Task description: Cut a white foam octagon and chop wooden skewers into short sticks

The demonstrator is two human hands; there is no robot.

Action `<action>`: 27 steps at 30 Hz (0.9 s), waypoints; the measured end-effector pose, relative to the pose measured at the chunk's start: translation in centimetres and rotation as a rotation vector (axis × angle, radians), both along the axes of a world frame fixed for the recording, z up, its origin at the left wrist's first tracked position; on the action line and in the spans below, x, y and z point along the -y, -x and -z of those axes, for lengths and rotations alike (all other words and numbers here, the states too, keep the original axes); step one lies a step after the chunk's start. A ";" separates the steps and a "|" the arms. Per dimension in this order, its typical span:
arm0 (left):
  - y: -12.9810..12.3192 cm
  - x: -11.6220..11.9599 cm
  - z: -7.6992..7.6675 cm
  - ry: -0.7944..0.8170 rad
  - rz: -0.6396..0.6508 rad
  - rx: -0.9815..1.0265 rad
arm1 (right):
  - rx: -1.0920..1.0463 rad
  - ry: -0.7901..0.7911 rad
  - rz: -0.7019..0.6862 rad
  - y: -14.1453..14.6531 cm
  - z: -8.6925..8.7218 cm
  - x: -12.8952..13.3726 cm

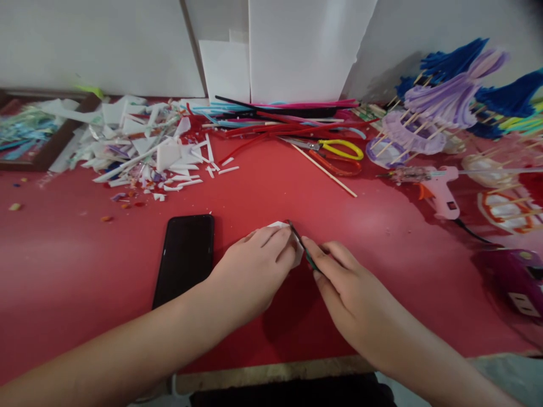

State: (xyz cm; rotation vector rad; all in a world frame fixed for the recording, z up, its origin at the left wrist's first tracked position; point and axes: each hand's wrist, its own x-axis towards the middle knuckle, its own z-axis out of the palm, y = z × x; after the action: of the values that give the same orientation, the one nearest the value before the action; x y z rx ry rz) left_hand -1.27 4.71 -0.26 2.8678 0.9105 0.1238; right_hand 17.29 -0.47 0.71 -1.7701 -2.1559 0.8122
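Observation:
Near the front of the red table, my left hand point(257, 263) is closed over a white piece point(299, 255) that looks like foam. Most of that piece is hidden under my fingers; only its far and right edges show. My right hand point(341, 277) grips a craft knife point(309, 257) with a green handle. Its dark, thin blade lies against the right edge of the white piece, pointing away from me and a little left. A black smartphone point(185, 254) lies flat just left of my left hand.
White foam scraps point(156, 150) heap at the back left beside a brown tray point(48, 148). Pipe cleaners point(280, 116), yellow-and-orange-handled scissors point(339, 150) and a wooden stick point(326, 172) lie behind. At right are a pink glue gun point(443, 192), stick-and-fabric models point(445, 96) and a purple power strip point(511, 282).

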 end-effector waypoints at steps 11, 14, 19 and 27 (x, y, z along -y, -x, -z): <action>-0.1 0.1 0.1 -0.003 -0.004 -0.028 | 0.029 0.038 -0.028 -1.2 -0.4 2.4; -0.1 0.1 0.2 -0.050 0.010 -0.010 | 0.018 0.097 -0.028 -1.6 -0.2 3.0; -0.1 0.1 0.4 -0.064 0.015 -0.005 | 0.017 0.104 -0.026 -2.2 -0.2 4.1; 0.3 0.2 -0.5 -0.020 -0.023 0.062 | -0.090 -0.082 0.124 -3.0 -0.2 3.1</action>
State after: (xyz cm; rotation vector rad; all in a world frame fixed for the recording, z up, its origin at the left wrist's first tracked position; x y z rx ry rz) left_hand -1.55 4.52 0.27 2.8549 0.9352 0.2247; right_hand 20.34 -3.55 0.90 -1.7714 -1.9726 0.7471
